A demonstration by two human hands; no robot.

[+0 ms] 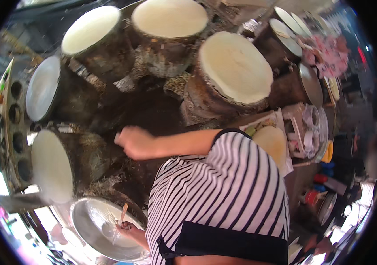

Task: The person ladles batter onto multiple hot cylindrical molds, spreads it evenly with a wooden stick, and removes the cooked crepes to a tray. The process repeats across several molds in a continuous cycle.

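At the lower left, my left hand [126,228] is closed around a tool with a thin wooden handle [123,213]. It is over a wide metal basin [79,216] with whitish liquid batter [98,212] inside; the tool's lower end is hard to make out. My right arm reaches across to the left. Blurred by motion, my right hand [136,142] hangs over the dark ground between the drum stoves, its fingers curled but indistinct. The nearest stove top on the left [51,165] carries a smooth pale layer. Beyond it stands another with a greyish top [43,88].
Drum stoves with pale round sheets ring me: far left [92,30], far middle [170,17] and right [235,66]. A round flatbread [270,145] lies on a tray at my right, beside a crate [298,134] with jars. Pink cloth [329,55] lies farther back.
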